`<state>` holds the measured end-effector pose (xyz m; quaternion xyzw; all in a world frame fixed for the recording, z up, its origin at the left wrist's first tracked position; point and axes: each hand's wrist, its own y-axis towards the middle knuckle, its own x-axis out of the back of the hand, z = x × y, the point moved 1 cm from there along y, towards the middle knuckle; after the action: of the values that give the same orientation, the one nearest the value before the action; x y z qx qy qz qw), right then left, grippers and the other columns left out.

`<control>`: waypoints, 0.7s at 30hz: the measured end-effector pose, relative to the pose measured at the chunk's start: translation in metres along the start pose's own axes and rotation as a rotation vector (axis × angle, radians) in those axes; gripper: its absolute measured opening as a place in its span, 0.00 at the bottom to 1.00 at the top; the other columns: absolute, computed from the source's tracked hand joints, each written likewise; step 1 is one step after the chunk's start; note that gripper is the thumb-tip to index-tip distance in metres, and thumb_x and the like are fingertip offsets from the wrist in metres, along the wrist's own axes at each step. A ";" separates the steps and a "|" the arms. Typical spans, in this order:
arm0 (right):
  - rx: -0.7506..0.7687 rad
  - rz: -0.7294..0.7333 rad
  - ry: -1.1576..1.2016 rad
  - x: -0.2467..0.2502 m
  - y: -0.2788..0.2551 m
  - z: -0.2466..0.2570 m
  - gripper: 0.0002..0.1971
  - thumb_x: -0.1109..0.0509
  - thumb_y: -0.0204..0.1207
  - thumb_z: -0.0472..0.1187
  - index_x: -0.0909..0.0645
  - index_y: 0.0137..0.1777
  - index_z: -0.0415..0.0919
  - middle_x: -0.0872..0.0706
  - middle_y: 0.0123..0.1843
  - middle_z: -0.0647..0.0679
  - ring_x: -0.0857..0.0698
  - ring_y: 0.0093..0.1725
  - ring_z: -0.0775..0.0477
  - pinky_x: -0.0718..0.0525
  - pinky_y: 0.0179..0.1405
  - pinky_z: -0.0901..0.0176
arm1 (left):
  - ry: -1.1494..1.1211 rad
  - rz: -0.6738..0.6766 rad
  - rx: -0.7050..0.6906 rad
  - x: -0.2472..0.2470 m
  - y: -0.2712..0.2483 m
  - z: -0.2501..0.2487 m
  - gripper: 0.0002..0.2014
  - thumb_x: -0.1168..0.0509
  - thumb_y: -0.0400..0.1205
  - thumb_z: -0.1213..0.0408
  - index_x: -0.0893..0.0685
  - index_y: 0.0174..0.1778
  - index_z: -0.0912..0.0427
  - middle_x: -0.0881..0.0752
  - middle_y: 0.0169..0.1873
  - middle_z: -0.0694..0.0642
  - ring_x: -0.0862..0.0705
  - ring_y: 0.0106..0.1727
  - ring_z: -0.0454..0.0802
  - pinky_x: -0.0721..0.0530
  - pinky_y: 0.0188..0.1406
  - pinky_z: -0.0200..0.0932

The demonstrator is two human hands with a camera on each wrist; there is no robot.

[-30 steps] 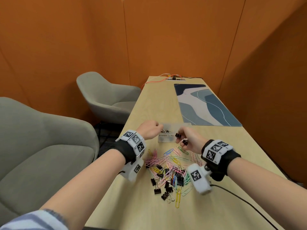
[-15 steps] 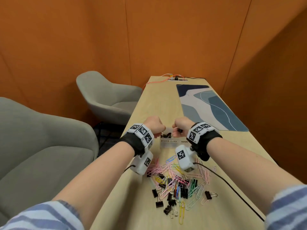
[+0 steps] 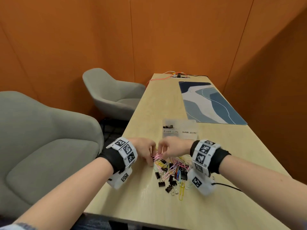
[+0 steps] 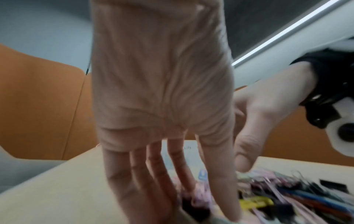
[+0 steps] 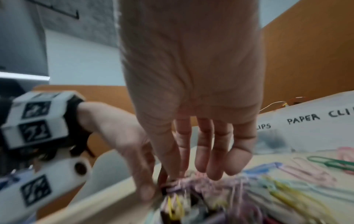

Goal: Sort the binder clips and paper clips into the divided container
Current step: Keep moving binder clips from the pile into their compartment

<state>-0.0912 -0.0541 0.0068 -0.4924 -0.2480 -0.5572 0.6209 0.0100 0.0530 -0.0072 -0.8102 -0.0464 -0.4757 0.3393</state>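
A: Head view, risks?

B: Left hand and right hand both down in the pile, tips meeting over a pink tangle. Paper clips there probably interlocked. Lifting one may drag up a chain, perhaps with a binder clip snagged, and drop it in the wrong half. Container just beyond the pile, apart from both hands. Left half marked BINDER CLIPS, holding a few black clips. Right half marked PAPER CLIPS, seemingly bare.

A: Left wrist view?

B: Left fingers straight, a little apart, tips in among pink clips, nothing clamped. Much blur. A hasty sweep might scatter strays toward the table's left edge.

A: Right wrist view?

B: Right fingers long and close together, index tip on the tangle. Pinch or mere touch: cannot tell. Container label close behind. Loose green and pink clips lying to the right, easy to overlook.

A: Surface and room?

B: Table of pale wood, smooth, so easy sliding for anything dropped. Blue patterned mat farther off on the right. Orange cable at the far end, black cable by the right wrist. Two grey chairs at left. Orange walls all round.
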 end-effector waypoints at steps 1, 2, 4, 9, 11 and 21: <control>0.009 -0.005 -0.050 -0.008 -0.002 0.002 0.11 0.28 0.72 0.40 0.17 0.55 0.42 0.18 0.45 0.51 0.21 0.42 0.51 0.26 0.33 0.65 | 0.023 -0.047 -0.015 -0.004 0.001 -0.002 0.21 0.21 0.69 0.60 0.22 0.53 0.56 0.16 0.52 0.57 0.18 0.46 0.50 0.18 0.39 0.40; 0.024 -0.027 -0.091 -0.015 -0.003 0.004 0.12 0.27 0.72 0.40 0.17 0.55 0.41 0.20 0.45 0.51 0.22 0.43 0.50 0.27 0.35 0.63 | 0.048 -0.091 -0.025 -0.006 0.002 -0.004 0.21 0.22 0.69 0.60 0.21 0.55 0.57 0.15 0.53 0.57 0.19 0.45 0.50 0.20 0.37 0.40; 0.040 -0.090 -0.140 -0.024 -0.001 0.005 0.12 0.28 0.72 0.39 0.17 0.54 0.38 0.22 0.45 0.50 0.24 0.45 0.49 0.28 0.41 0.61 | 0.080 -0.151 -0.033 -0.009 0.006 -0.006 0.21 0.22 0.70 0.61 0.20 0.56 0.59 0.15 0.53 0.58 0.20 0.46 0.51 0.23 0.39 0.40; 0.029 -0.179 -0.086 -0.021 0.000 -0.003 0.08 0.30 0.72 0.35 0.14 0.50 0.39 0.20 0.42 0.51 0.23 0.43 0.51 0.31 0.30 0.67 | 0.117 -0.163 -0.026 -0.009 0.008 -0.006 0.19 0.23 0.71 0.60 0.17 0.56 0.59 0.13 0.55 0.59 0.15 0.54 0.56 0.21 0.48 0.43; -0.008 -0.217 -0.017 -0.017 -0.002 -0.010 0.07 0.29 0.72 0.36 0.14 0.50 0.41 0.19 0.39 0.51 0.21 0.38 0.51 0.29 0.30 0.66 | 0.084 -0.172 -0.027 -0.004 0.006 -0.005 0.20 0.24 0.72 0.60 0.18 0.58 0.59 0.13 0.52 0.59 0.14 0.47 0.55 0.18 0.42 0.42; -0.116 -0.255 0.538 -0.004 -0.009 -0.035 0.08 0.30 0.72 0.25 0.20 0.39 0.39 0.18 0.33 0.42 0.17 0.22 0.52 0.16 0.24 0.66 | -0.105 -0.038 -0.007 0.021 -0.004 -0.013 0.12 0.26 0.75 0.61 0.18 0.52 0.56 0.09 0.43 0.61 0.12 0.41 0.51 0.10 0.50 0.46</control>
<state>-0.1092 -0.0827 -0.0070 -0.3266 -0.1022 -0.7543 0.5603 0.0097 0.0431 0.0155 -0.8343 -0.0778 -0.4389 0.3245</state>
